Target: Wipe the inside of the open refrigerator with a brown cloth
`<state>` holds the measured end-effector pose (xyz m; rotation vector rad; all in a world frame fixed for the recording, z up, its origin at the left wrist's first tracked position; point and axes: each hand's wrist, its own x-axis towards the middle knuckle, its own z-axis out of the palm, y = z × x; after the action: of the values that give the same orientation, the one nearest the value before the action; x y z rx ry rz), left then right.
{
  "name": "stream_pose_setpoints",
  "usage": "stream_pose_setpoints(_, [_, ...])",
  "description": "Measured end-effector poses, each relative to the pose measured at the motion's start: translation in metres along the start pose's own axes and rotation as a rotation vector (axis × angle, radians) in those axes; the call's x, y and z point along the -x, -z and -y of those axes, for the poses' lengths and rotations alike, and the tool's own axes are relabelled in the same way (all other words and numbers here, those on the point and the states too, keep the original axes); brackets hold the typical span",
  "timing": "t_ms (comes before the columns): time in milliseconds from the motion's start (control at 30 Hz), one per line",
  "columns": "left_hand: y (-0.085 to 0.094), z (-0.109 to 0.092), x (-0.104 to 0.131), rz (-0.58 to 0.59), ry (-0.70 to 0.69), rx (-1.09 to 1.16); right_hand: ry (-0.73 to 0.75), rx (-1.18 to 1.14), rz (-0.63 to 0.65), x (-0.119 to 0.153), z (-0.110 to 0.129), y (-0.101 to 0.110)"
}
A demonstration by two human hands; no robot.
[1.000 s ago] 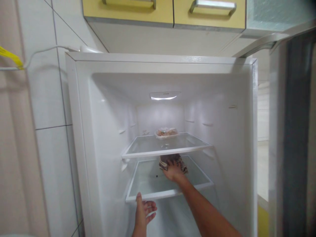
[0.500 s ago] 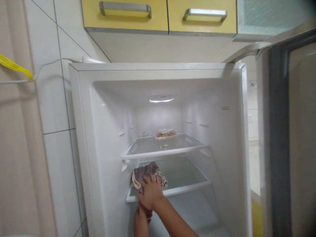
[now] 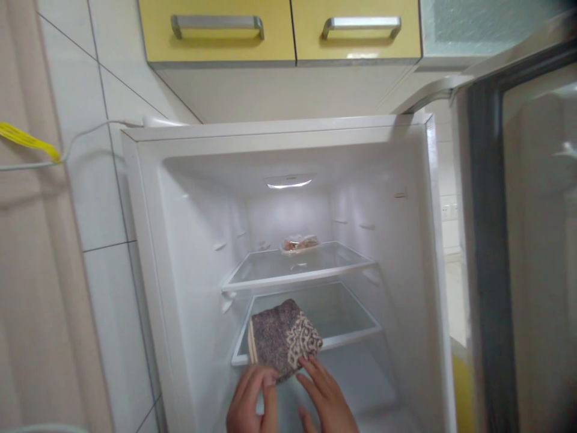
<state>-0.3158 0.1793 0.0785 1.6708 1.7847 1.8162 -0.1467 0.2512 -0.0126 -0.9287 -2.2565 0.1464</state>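
A folded dark grey-purple cloth (image 3: 274, 337) with a cream scroll pattern on its right part is spread in front of the lower glass shelf (image 3: 356, 310) of the open fridge, overlapping its front edge. At the cloth's lower left edge, my left hand (image 3: 250, 400) has its thumb and fingers closed on it. My right hand (image 3: 328, 397) is by the lower right corner, palm down with fingers apart. Its fingertips are at the cloth's edge, and the wrist is outside the picture.
The upper shelf (image 3: 306, 276) holds a clear food pack (image 3: 299, 243) at the back. The fridge door (image 3: 487, 240) stands open on the right. Yellow cabinets (image 3: 216, 45) hang above. A white cable (image 3: 85, 133) with a yellow tag (image 3: 27, 141) runs at left.
The cloth has come forward and right and lies more spread out. My hands, earlier crossed with the right one on the cloth, are now apart at its near edge. The view has shifted slightly.
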Motion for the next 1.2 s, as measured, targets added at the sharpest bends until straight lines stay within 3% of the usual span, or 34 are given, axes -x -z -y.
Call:
stream_pose_setpoints(100, [-0.015, -0.037, -0.027, 0.224, -0.110, -0.375, -0.202, 0.143, 0.007, 0.030, -0.054, -0.029])
stream_pose_setpoints(167, [-0.032, -0.049, -0.040, 0.311, -0.146, -0.663, -0.388, 0.216, -0.021, 0.047, -0.087, -0.042])
stream_pose_setpoints(233, [-0.048, -0.049, -0.048, 0.390, -0.101, -0.853, -0.460, 0.244, -0.055, 0.060, -0.111, -0.049])
stream_pose_setpoints(333, [-0.064, -0.038, -0.053, 0.481, -0.057, -0.945, -0.489, 0.245, -0.073, 0.070, -0.128, -0.056])
stream_pose_setpoints(500, [-0.069, -0.026, -0.060, 0.599, -0.080, -0.961, -0.492, 0.263, -0.007, 0.068, -0.118, -0.055])
stream_pose_setpoints(700, [-0.078, -0.036, -0.068, 0.719, -0.132, -0.929, -0.526, 0.278, 0.002, 0.063, -0.102, -0.043])
stream_pose_setpoints(767, [-0.084, -0.040, -0.071, 0.751, -0.158, -0.913, -0.523, 0.286, -0.071, 0.065, -0.102, -0.043])
stream_pose_setpoints(867, [-0.092, -0.043, -0.076, 0.784, -0.192, -0.898, -0.468, 0.319, -0.295, 0.068, -0.103, -0.042])
stream_pose_setpoints(1000, [-0.098, -0.041, -0.082, 0.827, -0.206, -0.873, -0.385, 0.369, -0.603, 0.059, -0.097, -0.014])
stream_pose_setpoints(1133, [-0.101, -0.040, -0.085, 0.836, -0.217, -0.843, -0.285, 0.366, -0.657, 0.030, -0.092, 0.032])
stream_pose_setpoints(1200, [-0.105, -0.042, -0.086, 0.848, -0.201, -0.829, -0.260, 0.340, -0.645, 0.017, -0.095, 0.041])
